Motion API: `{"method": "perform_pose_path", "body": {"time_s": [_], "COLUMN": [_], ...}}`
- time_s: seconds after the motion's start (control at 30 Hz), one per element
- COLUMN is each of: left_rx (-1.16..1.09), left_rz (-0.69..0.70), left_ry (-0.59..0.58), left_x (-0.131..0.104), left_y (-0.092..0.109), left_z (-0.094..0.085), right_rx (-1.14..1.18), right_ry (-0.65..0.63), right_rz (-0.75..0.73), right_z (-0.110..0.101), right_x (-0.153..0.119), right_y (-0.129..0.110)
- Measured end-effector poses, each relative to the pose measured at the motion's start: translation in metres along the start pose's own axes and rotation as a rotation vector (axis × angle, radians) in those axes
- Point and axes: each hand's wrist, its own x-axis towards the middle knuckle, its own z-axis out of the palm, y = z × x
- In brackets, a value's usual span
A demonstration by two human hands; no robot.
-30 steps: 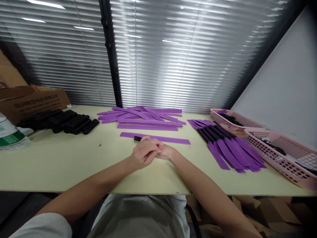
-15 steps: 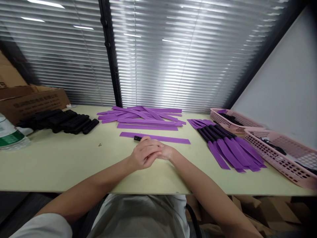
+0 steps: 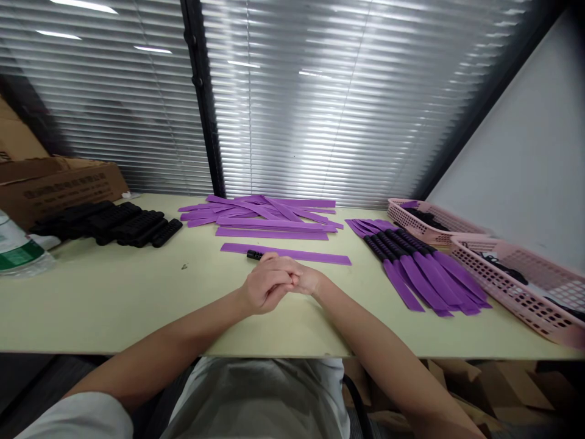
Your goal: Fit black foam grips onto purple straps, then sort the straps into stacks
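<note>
A black ribbed tube (image 3: pixel 255 255) is protruding just beyond the left hand (image 3: pixel 269 283); its grip cannot be confirmed. A flat purple strip (image 3: pixel 320 255) is lying beyond both hands. The left hand is clasping the right hand (image 3: pixel 307 281), whose fingers are mostly hidden. Loose purple strips (image 3: pixel 274 227) are lying farther beyond; black-wrapped purple strips (image 3: pixel 414 262) are fanning out rightward.

Backlit at 12 o'clock through blinds (image 3: pixel 292 122), bright glare stripes there and at 10-11; soft even light below; wide-angle edge distortion, dark corner at 1.
</note>
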Motion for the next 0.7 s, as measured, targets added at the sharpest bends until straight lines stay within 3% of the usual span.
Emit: {"method": "perform_pose_path", "body": {"time_s": [0.17,0.7], "left_rx": [-0.036,-0.002], "left_rz": [-0.056,-0.025], "left_ry": [0.045,-0.052], "left_x": [-0.0002,0.0062], "left_y": [0.0014,0.0006], "left_z": [0.0011,-0.0021], "right_rx": [0.101,0.147], "right_ry": [-0.096,-0.066], "right_rz": [-0.032,0.010], "right_z": [-0.0047,-0.0104], "right_x": [-0.0013,-0.0017], "right_y": [0.0024,0.0093]}}
